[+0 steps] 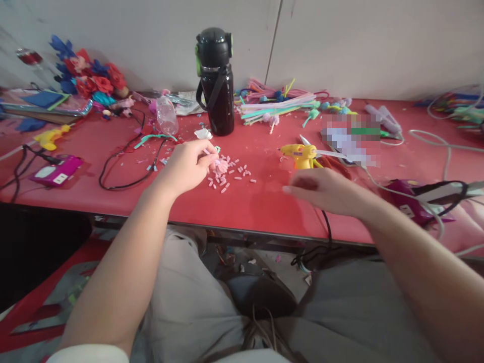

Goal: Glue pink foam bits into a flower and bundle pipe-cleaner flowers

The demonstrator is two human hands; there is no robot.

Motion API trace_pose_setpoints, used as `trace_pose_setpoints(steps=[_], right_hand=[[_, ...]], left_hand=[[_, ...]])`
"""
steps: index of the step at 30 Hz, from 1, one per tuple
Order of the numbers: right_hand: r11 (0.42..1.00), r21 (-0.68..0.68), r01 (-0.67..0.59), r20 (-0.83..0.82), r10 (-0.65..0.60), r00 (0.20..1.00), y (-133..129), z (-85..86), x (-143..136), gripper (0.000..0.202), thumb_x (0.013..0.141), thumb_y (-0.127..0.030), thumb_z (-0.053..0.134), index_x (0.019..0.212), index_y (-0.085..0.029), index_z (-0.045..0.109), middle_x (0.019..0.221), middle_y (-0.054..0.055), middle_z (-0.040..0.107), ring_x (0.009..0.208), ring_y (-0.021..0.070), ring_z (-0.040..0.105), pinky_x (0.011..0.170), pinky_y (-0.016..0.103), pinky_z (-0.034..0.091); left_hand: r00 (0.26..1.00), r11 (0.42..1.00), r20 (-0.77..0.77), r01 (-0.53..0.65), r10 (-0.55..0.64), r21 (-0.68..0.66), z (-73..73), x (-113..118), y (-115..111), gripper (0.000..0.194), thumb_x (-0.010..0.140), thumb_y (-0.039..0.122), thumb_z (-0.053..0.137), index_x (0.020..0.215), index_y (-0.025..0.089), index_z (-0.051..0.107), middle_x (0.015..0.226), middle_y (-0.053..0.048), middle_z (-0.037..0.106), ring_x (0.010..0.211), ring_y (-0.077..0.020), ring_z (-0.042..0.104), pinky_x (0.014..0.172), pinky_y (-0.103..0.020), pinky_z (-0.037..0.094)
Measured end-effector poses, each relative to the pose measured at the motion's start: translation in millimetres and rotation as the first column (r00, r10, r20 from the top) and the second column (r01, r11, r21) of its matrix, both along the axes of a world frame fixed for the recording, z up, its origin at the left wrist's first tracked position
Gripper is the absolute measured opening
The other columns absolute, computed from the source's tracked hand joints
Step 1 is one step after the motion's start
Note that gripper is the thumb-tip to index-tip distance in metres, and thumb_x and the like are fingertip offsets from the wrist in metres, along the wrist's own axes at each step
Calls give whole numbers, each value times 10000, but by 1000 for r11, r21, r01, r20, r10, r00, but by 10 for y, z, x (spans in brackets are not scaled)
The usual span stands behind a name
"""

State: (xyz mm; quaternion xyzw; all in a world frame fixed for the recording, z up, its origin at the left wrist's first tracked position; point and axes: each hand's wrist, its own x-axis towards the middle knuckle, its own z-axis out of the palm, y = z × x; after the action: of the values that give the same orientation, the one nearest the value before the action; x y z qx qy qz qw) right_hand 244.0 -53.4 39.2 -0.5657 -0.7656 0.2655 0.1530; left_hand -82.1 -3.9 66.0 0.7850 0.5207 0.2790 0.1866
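Observation:
My left hand (pixel 191 164) is closed around the stem of a small pink flower-like piece (pixel 220 165), its fingers pinched together. Small pink bits (pixel 226 187) lie scattered on the red table just beside it. To the right, my right hand (pixel 321 189) hovers by a yellow glue gun (pixel 300 154), its thumb stretched out apart from the fingers, with nothing seen between them. The glue gun lies on its side just beyond that hand, with a clear stick in its back end.
A black bottle (pixel 216 83) stands at the back centre, beside pipe cleaners (pixel 280 107). Red and blue flowers (pixel 93 78), another yellow glue gun (pixel 51 137) and a purple power box (pixel 56 170) are left. Cables and another purple box (pixel 406 199) lie right.

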Motion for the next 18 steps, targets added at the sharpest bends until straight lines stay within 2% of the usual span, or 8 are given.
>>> trace_pose_setpoints(steps=[2,3,5,9,13,18], right_hand=[[993,99,-63,-134,76,988,116,-96,-312,221,973,-418,630,935,-209,692,867,45,715,752,179,625,720,322,465],[987,136,-80,-129,98,987,192,-151,-473,165,978,-348,627,982,-200,699,901,54,720,776,181,629,735,320,465],[973,190,-133,-52,145,988,347,-250,-758,116,974,-271,646,1026,-182,698,991,78,720,842,192,640,772,319,465],[983,151,-106,148,84,985,538,-346,-1078,113,1008,-282,639,1041,-180,672,1122,119,700,966,237,657,793,331,460],[982,141,-123,177,97,979,545,-346,-1088,95,1034,-216,562,976,-181,629,1114,132,700,975,243,657,810,340,455],[985,159,-60,-77,73,994,351,-256,-789,111,1008,-183,538,901,-195,564,936,98,706,847,213,641,778,335,463]], left_hand=[[1000,1000,-10,-5,5,1,9,28,-8,119,941,209,595,845,184,661,759,-26,745,695,-165,684,733,-287,502],[1000,1000,-20,-12,12,3,11,42,-12,113,940,208,600,852,184,666,760,-26,745,691,-164,680,727,-286,498],[999,1000,-37,-22,22,-5,14,68,-18,103,938,207,609,862,182,673,752,-25,741,670,-161,667,709,-284,490],[1000,999,-25,-8,7,-33,15,103,-31,111,938,183,599,852,174,668,727,-25,726,657,-155,655,708,-279,489],[999,1000,-44,3,-3,-17,-7,107,-28,118,935,176,597,845,171,673,748,-34,739,681,-163,662,693,-278,468],[994,993,-63,86,-92,-84,-57,169,-69,143,934,165,587,859,177,708,714,-16,732,635,-155,642,668,-277,459]])
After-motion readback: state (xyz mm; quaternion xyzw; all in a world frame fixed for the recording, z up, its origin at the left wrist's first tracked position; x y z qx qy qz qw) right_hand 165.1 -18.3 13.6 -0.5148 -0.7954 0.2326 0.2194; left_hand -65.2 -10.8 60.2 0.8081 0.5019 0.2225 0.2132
